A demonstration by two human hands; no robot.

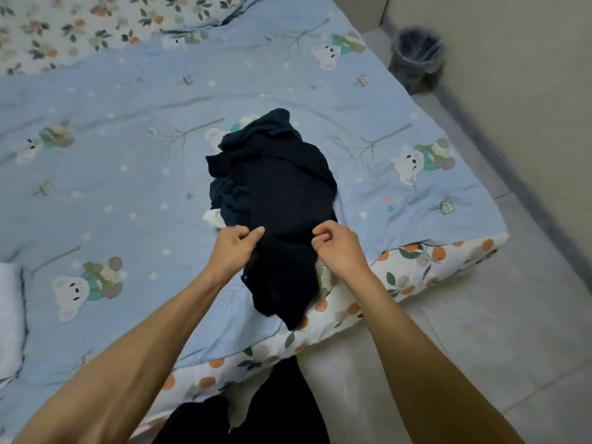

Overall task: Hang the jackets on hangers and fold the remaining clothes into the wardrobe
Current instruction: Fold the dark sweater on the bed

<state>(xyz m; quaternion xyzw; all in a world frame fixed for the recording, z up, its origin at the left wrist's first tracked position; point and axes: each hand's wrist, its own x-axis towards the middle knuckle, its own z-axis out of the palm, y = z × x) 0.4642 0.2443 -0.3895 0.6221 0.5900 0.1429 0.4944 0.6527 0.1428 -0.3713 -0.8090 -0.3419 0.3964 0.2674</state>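
Observation:
A dark navy garment point(282, 200) lies crumpled on the blue bear-print quilt point(112, 187), near the bed's front corner, its lower end hanging over the edge. A dark teal garment point(266, 129) shows under it at the far side, and a bit of white cloth point(213, 217) peeks out at its left. My left hand point(234, 248) pinches the navy fabric on its left side. My right hand point(339, 248) pinches it on the right side. No hanger or wardrobe is in view.
A floral sheet point(407, 267) shows below the quilt along the bed's edge. A bin lined with a plastic bag point(416, 56) stands on the floor by the wall at the upper right. White fabric point(9, 315) lies at the left edge. Pale floor point(480, 331) stretches to the right.

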